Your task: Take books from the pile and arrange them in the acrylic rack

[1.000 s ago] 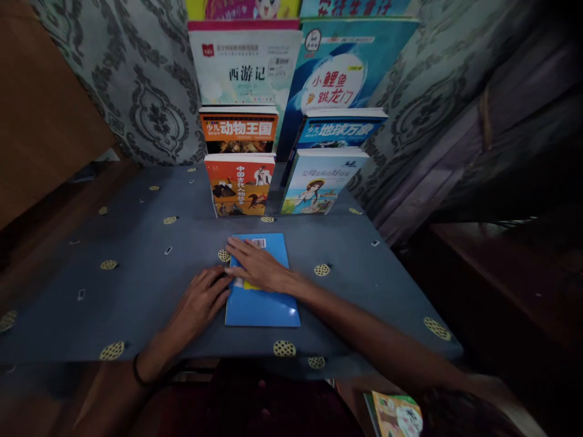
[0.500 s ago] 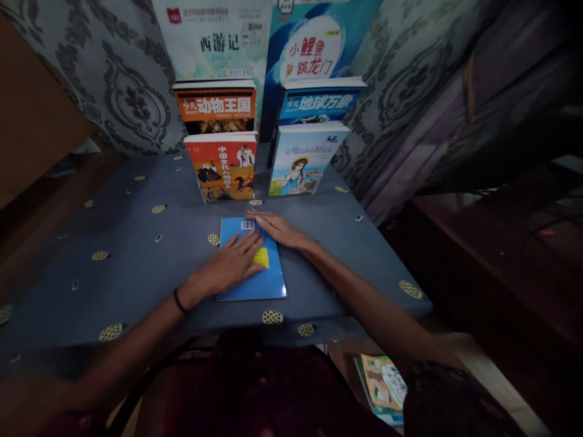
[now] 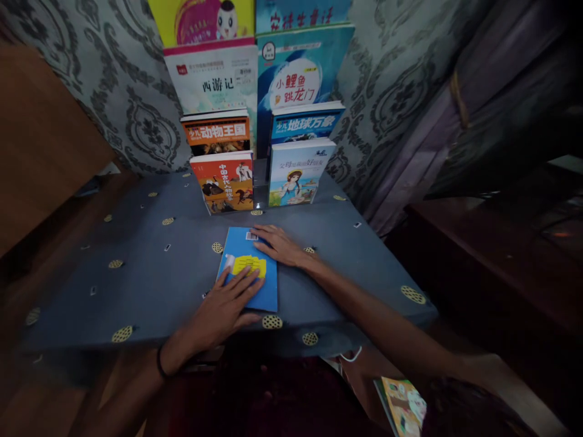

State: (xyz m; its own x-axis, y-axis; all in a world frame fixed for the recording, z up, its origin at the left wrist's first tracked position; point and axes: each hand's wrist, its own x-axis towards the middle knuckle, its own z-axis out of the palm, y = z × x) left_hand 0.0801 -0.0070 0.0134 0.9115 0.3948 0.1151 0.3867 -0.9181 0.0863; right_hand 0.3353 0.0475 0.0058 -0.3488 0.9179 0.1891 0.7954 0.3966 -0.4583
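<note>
A blue book (image 3: 268, 295) lies flat on the table, a yellow patch with print and a barcode showing on its cover. My left hand (image 3: 225, 306) rests on the book's lower left part, fingers spread, its palm reaching past the near left edge. Over the upper right edge of the same book lies my right hand (image 3: 280, 246), its fingers stretched out and the fingertips by the barcode. Neither hand is closed round anything. A dark band (image 3: 161, 363) circles my left wrist.
Behind the blue book stand upright books in tiers, with an orange-red book (image 3: 228, 188) and a pale blue book (image 3: 298, 176) in front. The table (image 3: 150, 285) has a grey-blue cloth with pineapple prints. More books (image 3: 403, 403) lie below its right side. A patterned curtain (image 3: 150, 121) hangs behind.
My left hand has slid down toward the near edge of the blue book, uncovering more of the yellow patch. My right hand stays near the barcode. The view has tilted up, showing higher books.
</note>
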